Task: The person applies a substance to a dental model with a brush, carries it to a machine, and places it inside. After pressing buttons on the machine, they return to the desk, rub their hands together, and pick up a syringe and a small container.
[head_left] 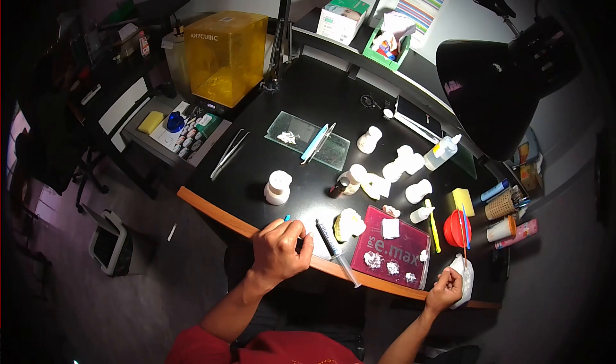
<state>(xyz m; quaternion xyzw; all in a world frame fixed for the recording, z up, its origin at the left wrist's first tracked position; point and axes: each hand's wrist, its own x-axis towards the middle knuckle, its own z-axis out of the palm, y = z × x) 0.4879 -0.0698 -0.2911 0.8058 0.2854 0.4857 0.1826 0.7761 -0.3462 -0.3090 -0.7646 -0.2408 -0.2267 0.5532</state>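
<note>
My left hand (pixel 280 251) is closed at the table's front edge, its fingers curled and hiding whatever is inside them. Just beyond its knuckles shows a small teal piece (pixel 287 218). To its right lies a dark-barrelled syringe (pixel 328 239) with a clear plunger over the edge. My right hand (pixel 446 289) is closed in a pinch beside crumpled white tissue (pixel 467 283) at the front right; what it pinches is hidden. Above that hand, slim brushes (pixel 466 229) lean across a red bowl (pixel 454 228). A maroon slab (pixel 372 247) between my hands carries several white powder heaps.
White jars (pixel 277 188) and bottles stand mid-table. Behind them is a glass plate (pixel 340 149) with a blue-handled tool (pixel 315 143). Tweezers (pixel 230 154) lie at the left. A black lamp (pixel 487 91) overhangs the right, above a squeeze bottle (pixel 443 151) and a yellow sponge (pixel 462 202).
</note>
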